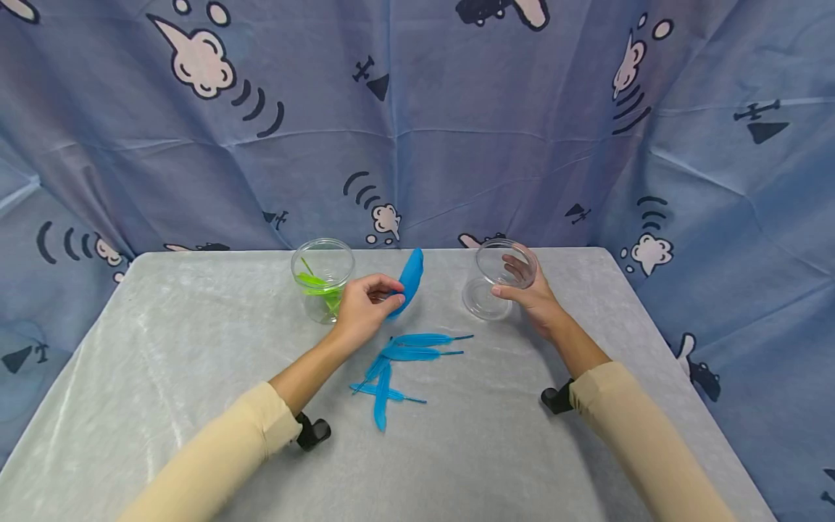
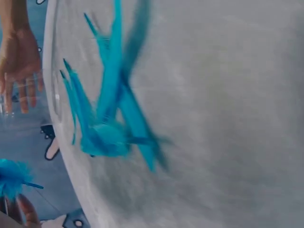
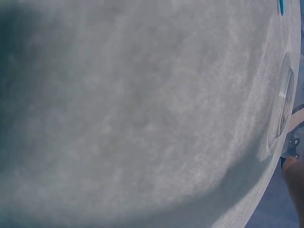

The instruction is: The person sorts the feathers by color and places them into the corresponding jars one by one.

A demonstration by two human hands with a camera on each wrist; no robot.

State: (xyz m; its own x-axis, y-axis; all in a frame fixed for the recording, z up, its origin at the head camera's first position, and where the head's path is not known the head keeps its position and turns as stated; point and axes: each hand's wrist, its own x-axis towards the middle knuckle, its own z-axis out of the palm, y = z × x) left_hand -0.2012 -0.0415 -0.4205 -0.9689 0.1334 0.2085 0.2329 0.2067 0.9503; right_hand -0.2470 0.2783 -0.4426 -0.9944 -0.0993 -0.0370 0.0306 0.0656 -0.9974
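Between thumb and fingers, my left hand (image 1: pixel 365 308) pinches a blue feather (image 1: pixel 412 275), held up over the table. The same feather (image 2: pixel 12 176) shows at the lower left of the left wrist view. My right hand (image 1: pixel 540 299) holds a clear plastic jar (image 1: pixel 488 301) at its side, thumb in front and fingers behind the wall. Several more blue feathers (image 1: pixel 411 353) lie crossed in a loose pile below the left hand. Behind that hand stands a second clear jar (image 1: pixel 313 308) with bright green feathers (image 1: pixel 320 284) inside, partly covered by the hand.
A pale grey cloth covers the table (image 1: pixel 196 362). At its far edge hangs a blue patterned curtain (image 1: pixel 450 167), which also runs along both sides. Each wrist carries a black strap mount (image 1: pixel 313 433).
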